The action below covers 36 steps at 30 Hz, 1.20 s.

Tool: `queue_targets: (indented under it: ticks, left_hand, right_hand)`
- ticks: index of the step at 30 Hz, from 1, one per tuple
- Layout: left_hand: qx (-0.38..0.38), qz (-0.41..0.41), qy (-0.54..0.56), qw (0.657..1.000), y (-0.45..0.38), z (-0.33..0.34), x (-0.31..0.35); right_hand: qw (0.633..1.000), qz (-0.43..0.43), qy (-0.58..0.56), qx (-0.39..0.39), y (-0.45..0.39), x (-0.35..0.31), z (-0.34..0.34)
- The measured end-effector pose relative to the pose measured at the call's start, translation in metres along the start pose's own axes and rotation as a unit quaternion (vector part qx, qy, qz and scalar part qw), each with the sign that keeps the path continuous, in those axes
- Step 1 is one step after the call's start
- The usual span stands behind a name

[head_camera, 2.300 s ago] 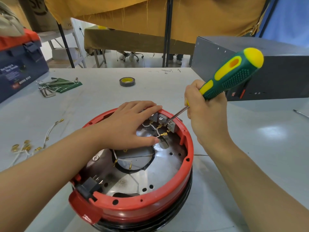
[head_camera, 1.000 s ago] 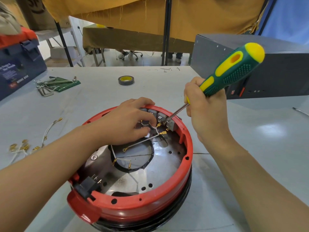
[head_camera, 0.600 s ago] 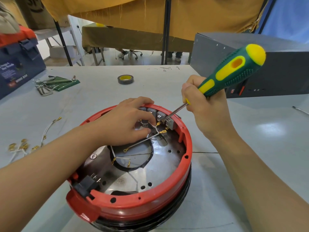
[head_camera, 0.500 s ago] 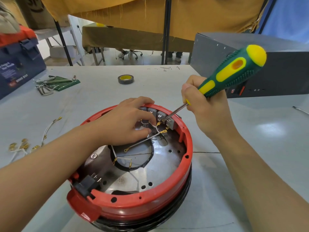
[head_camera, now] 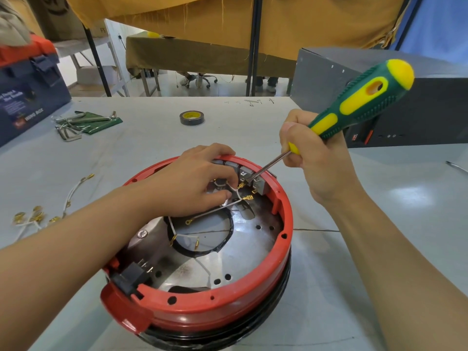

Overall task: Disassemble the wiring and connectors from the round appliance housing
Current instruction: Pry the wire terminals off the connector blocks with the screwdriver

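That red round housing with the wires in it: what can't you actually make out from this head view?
- Where the screwdriver tip lands: too small among the grey connector blocks to tell.
- What the left hand fingertips pinch: curled fingers cover most of it; a white wire emerges beneath.
- The red housing floor on the near left: hidden by the left forearm.
- The print on the blue toolbox: blurred, cut off by the left edge.

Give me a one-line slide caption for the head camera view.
Right hand works a screwdriver at the connectors inside the red housing while the left hand pinches a white wire.
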<state>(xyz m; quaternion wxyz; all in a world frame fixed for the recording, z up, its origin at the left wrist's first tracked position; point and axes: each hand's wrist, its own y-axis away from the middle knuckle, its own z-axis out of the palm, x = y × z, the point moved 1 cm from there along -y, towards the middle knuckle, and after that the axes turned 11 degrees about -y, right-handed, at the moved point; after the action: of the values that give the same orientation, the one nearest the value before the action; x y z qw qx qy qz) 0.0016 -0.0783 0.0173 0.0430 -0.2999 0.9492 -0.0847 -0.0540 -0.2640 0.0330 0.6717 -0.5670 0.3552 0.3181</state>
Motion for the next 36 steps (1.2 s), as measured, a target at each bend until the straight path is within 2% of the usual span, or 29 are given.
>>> queue_targets:
  ticks: [7,11,14,26,29,33,36]
  left_hand:
    - [0.001,0.001,-0.007,1.0,-0.001,0.001,0.0]
    - [0.004,0.01,-0.009,1.0,0.0,0.001,0.0]
    - [0.01,0.01,0.002,1.0,0.0,0.0,0.0]
    - [0.021,-0.007,0.031,0.999,-0.001,0.0,0.0]
    - [0.03,-0.008,0.022,0.999,-0.002,-0.001,-0.001]
    - [0.067,-0.048,0.038,0.996,-0.001,-0.007,-0.002]
    - [0.097,-0.094,-0.009,0.991,0.0,-0.011,-0.002]
  right_hand:
    - [0.999,-0.009,0.024,0.044,0.0,-0.002,0.005]
    - [0.996,0.029,-0.029,0.077,0.003,0.003,0.013]
    - [0.996,-0.01,0.049,0.07,0.004,0.003,0.018]
    - [0.998,-0.018,0.014,0.053,0.005,-0.006,0.008]
    - [0.997,-0.029,0.002,0.069,0.005,-0.009,0.004]
    - [0.995,-0.037,-0.016,0.088,0.003,-0.011,0.001]
    - [0.996,-0.035,-0.021,0.085,0.004,-0.011,0.002]
